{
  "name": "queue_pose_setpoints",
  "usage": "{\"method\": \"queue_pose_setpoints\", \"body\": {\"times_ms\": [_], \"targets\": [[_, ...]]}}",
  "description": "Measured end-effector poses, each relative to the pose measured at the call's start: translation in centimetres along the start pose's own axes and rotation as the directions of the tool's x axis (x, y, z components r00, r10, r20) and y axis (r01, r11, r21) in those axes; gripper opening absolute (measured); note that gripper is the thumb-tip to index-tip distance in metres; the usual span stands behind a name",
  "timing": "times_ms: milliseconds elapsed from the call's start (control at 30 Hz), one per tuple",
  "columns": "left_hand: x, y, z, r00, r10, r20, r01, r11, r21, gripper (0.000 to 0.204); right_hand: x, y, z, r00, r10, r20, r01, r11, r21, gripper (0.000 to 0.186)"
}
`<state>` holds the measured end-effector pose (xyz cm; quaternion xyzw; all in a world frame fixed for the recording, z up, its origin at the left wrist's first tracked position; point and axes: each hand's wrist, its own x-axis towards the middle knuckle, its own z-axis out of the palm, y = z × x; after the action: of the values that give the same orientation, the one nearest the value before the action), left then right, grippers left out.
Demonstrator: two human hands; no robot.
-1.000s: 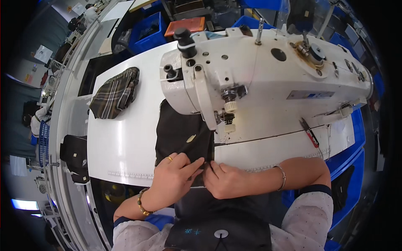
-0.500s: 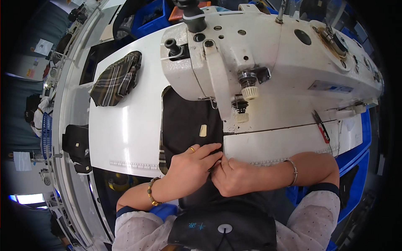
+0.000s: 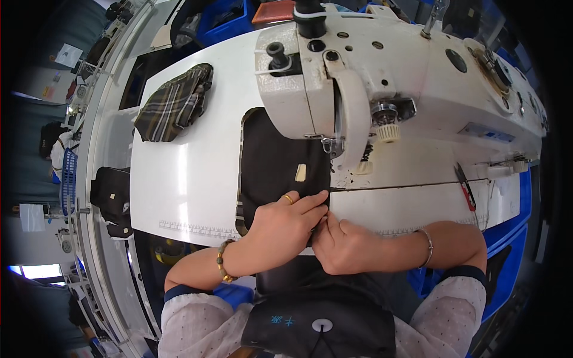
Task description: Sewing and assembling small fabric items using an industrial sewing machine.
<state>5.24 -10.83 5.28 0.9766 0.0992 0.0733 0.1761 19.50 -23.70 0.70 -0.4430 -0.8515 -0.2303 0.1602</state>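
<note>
My left hand (image 3: 279,230) is closed on the right edge of a dark fabric piece (image 3: 268,155), which has a plaid edge and small pale patch (image 3: 300,172). My right hand (image 3: 341,244) pinches the same edge just below my left fingertips. The piece lies on the white sewing table (image 3: 179,167), its far part partly hidden beneath the white sewing machine head (image 3: 298,101). A folded plaid fabric piece (image 3: 173,104) lies at the back left. Red-handled snips (image 3: 465,188) rest right of my hands.
Blue bins (image 3: 221,18) and an orange tray (image 3: 271,12) stand behind the table. More blue bins flank its right side. Dark pieces (image 3: 110,197) rest beyond the left edge. Workstations and a person in white (image 3: 59,155) are farther left.
The view has shifted, so the table and machine appear higher and farther right. The dark piece has straightened slightly, showing more plaid edge, and my left fingertips reach farther along its edge.
</note>
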Motion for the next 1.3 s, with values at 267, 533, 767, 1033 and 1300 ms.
{"method": "queue_pose_setpoints", "body": {"times_ms": [267, 533, 767, 1033, 1300], "targets": [[2.7, -2.4, 0.6, 0.998, 0.014, -0.064, -0.013, 1.000, 0.021, 0.027, 0.2, 1.7, 1.0, 0.993, 0.114, 0.028, -0.111, 0.991, -0.078, 0.031], [4.7, -4.0, 0.5, 0.991, 0.036, -0.125, -0.030, 0.998, 0.056, 0.029, 0.4, 3.3, 1.3, 0.981, 0.181, 0.073, -0.179, 0.983, -0.034, 0.032], [2.9, -3.5, 0.1, 0.995, 0.083, -0.052, -0.084, 0.996, -0.003, 0.032, 0.1, 2.2, 0.2, 0.972, 0.195, 0.132, -0.205, 0.977, 0.063, 0.024], [3.0, -3.6, 0.1, 0.993, 0.114, -0.022, -0.114, 0.993, -0.013, 0.027, -0.1, 1.7, 1.0, 0.972, 0.228, 0.059, -0.228, 0.974, -0.008, 0.028], [5.6, -6.1, 0.3, 0.993, 0.107, -0.055, -0.108, 0.994, -0.024, 0.031, 0.3, 3.7, 2.5, 0.944, 0.330, 0.030, -0.330, 0.944, 0.005, 0.030]]}}
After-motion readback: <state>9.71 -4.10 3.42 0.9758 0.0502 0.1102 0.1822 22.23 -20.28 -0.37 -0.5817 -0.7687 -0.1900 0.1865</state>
